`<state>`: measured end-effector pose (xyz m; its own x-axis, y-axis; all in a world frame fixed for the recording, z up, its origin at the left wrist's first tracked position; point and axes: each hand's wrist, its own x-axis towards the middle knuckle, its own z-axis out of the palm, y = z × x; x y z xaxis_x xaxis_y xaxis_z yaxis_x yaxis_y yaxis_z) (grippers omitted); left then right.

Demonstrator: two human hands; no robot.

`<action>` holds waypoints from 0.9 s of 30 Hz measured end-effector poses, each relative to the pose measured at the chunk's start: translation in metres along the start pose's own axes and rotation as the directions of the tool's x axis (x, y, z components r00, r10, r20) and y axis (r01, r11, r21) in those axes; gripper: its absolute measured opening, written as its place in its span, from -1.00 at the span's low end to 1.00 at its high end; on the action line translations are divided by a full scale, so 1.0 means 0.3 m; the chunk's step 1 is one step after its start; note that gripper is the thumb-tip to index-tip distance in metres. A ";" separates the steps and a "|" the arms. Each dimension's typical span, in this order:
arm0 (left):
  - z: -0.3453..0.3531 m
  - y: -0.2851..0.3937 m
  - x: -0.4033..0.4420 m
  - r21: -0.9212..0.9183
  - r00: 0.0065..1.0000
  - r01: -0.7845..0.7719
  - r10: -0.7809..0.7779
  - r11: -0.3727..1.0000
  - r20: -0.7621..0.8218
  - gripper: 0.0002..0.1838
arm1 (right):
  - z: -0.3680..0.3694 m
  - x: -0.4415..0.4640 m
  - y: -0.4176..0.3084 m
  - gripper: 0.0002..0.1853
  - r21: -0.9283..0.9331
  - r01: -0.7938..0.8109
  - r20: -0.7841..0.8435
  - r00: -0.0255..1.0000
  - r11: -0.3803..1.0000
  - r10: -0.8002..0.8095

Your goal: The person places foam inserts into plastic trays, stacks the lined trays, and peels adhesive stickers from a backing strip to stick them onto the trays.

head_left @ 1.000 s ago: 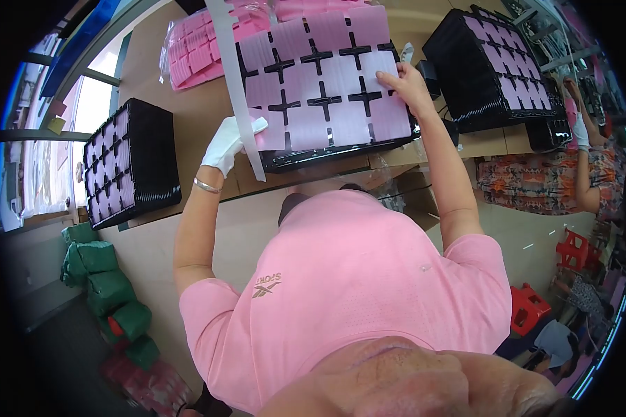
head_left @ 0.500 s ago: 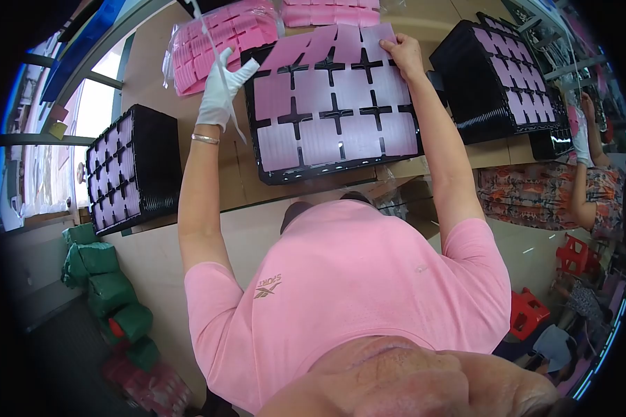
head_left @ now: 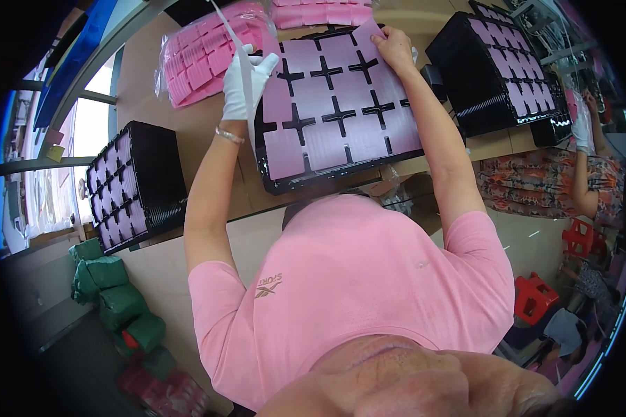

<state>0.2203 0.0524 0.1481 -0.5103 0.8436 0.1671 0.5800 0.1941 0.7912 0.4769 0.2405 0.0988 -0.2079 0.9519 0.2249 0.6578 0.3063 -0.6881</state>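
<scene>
- While pinching a raised far-right flap of the pink foam sheet (head_left: 334, 149) in the bare right hand (head_left: 394, 52), holding the gloved left hand (head_left: 239, 92) at the far-left edge; impossible to tell whether gripping foam there.
- Spread over the black tray (head_left: 277, 186) on the brown table (head_left: 135, 76), with black showing through cross-shaped gaps.
- Liable, perhaps, to tear or crease at the flap if pulled hard from one corner.
- Liable also to shift out of line with the crosses if tugged unevenly.
- Compared with half a second ago, down from several bent far-edge flaps to one; closer to the sheet with the left hand.
</scene>
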 end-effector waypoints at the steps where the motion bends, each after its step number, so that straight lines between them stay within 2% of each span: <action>1: 0.012 -0.042 0.031 -0.004 1.000 0.001 -0.001 1.000 -0.003 -0.31 | 0.005 0.006 0.011 -0.69 -0.037 0.015 0.025 1.000 0.999 -0.014; 3: 0.037 -0.100 0.068 -0.081 0.998 0.066 -0.067 0.995 -0.011 -0.44 | 0.006 0.028 0.021 -0.69 -0.074 0.042 0.047 0.998 0.996 -0.038; 6: 0.024 -0.107 0.032 -0.077 0.987 0.155 -0.153 0.985 0.040 -0.48 | 0.000 0.027 0.025 -0.68 -0.127 0.010 0.066 0.998 0.992 -0.001; 8: 0.013 -0.137 0.028 -0.030 0.989 0.140 -0.138 0.990 0.060 -0.48 | -0.016 0.012 0.008 -0.66 -0.153 -0.043 0.052 0.997 0.987 0.052; 10: -0.001 -0.159 0.035 0.243 0.989 0.126 -0.142 0.962 0.048 -0.47 | -0.015 0.015 0.014 -0.66 -0.163 -0.045 0.068 0.996 0.986 0.056; 13: -0.002 -0.181 0.047 0.355 0.996 0.083 -0.090 0.931 0.002 -0.46 | -0.018 0.021 0.014 -0.67 -0.182 -0.049 0.082 0.995 0.982 0.065; 18: 0.019 -0.214 0.066 0.368 0.996 0.090 -0.086 0.926 -0.028 -0.48 | -0.008 0.025 0.017 -0.69 -0.244 -0.043 0.046 0.997 0.969 0.056; 21: 0.025 -0.200 0.068 0.410 0.999 0.052 -0.047 0.911 -0.023 -0.48 | -0.036 0.011 -0.015 -0.73 -0.298 -0.038 0.094 0.993 0.954 0.068; 22: 0.024 -0.191 0.062 0.444 0.999 0.026 -0.015 0.896 -0.028 -0.47 | -0.022 0.016 0.004 -0.74 -0.316 0.012 0.073 0.997 0.949 0.011; 23: 0.022 -0.180 0.061 0.437 0.998 0.055 -0.057 0.898 -0.010 -0.45 | -0.014 0.019 0.018 -0.74 -0.334 0.063 0.054 0.997 0.940 -0.047; 27: 0.013 -0.134 0.051 0.437 0.982 0.156 -0.185 0.886 0.025 -0.49 | -0.003 0.023 0.025 -0.75 -0.389 0.066 0.051 0.997 0.919 -0.051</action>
<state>0.1915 0.0596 0.1164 -0.5929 0.8053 0.0036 0.7121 0.5221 0.4694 0.4811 0.2494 0.0960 -0.2776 0.9343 0.2238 0.8723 0.3428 -0.3488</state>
